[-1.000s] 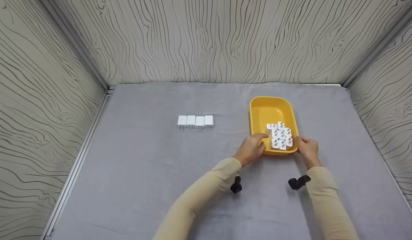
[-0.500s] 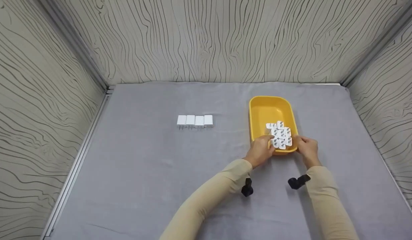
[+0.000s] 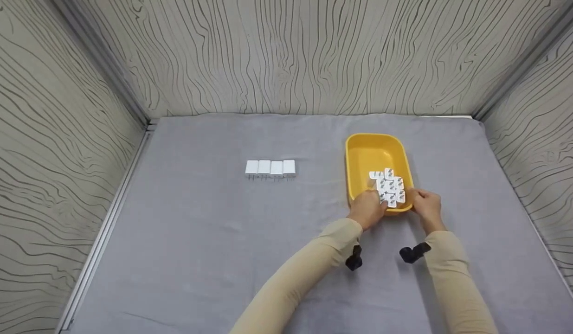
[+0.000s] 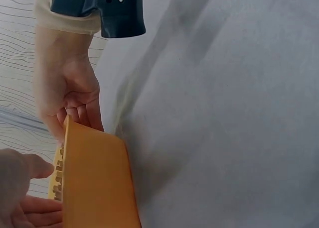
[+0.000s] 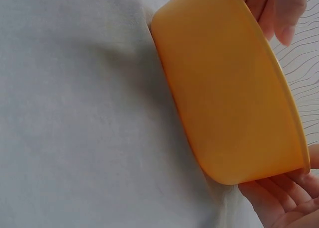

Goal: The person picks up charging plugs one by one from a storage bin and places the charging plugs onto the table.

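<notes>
A yellow plastic tray stands at the right of the table in the head view. In its near half, several white plug adapters sit packed together with their metal prongs upward; one lies differently at the far left of the group. My right hand grips the tray's rim at the near right corner. My left hand reaches over the near left rim, fingertips at the leftmost front adapters. In the left wrist view, its thumb and fingers stand apart, beside the row of prongs. The tray wall hides part of the fingers.
A row of several white plug adapters lies on the grey cloth left of the tray, prongs toward me. Wood-patterned walls enclose the table at the back and sides.
My left hand has moved right, from the tray's left rim to the front adapters. My right hand keeps its grip on the rim, and the tray stays in place.
</notes>
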### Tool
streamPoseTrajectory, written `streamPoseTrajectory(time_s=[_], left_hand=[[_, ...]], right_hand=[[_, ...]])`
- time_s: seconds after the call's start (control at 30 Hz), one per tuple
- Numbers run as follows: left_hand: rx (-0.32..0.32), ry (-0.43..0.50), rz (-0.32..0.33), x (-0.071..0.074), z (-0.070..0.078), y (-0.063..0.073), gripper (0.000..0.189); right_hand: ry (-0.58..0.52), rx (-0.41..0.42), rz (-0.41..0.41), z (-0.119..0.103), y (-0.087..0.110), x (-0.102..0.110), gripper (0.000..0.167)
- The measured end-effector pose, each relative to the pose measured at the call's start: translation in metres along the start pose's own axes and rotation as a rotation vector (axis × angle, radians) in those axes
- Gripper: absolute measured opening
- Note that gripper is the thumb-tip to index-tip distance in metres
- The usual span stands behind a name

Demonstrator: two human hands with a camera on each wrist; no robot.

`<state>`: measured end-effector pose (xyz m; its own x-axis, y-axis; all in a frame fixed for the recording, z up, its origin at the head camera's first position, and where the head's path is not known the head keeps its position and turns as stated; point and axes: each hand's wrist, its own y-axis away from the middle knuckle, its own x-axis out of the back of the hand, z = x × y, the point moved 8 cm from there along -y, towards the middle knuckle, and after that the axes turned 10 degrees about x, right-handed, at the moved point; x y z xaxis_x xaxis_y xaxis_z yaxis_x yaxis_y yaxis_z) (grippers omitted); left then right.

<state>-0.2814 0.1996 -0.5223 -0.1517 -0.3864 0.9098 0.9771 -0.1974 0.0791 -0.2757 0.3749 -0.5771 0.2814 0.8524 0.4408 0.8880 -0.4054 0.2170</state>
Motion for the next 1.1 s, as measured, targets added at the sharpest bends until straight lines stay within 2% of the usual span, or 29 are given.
streamPoseTrajectory(time_s=[0.17,0.33,0.63,0.83,1.1], left_hand=[[0.037,-0.063,-0.010,-0.002,-0.001,-0.003,0.028],[0.061,-0.091,0.009,-0.004,0.000,-0.005,0.033],[0.143,-0.156,0.002,-0.008,0.001,-0.007,0.035],[0.137,-0.239,0.031,-0.010,0.002,-0.008,0.034],[0.145,-0.194,0.041,-0.012,0.000,-0.011,0.031]], right_hand=[[0.010,0.010,-0.004,-0.001,0.001,0.000,0.052],[-0.025,0.038,0.033,-0.003,0.002,0.004,0.049],[-0.009,0.008,0.008,0.000,0.002,0.002,0.050],[0.002,-0.009,-0.007,0.002,0.002,0.000,0.051],[-0.004,-0.025,-0.008,0.002,0.002,0.000,0.052]])
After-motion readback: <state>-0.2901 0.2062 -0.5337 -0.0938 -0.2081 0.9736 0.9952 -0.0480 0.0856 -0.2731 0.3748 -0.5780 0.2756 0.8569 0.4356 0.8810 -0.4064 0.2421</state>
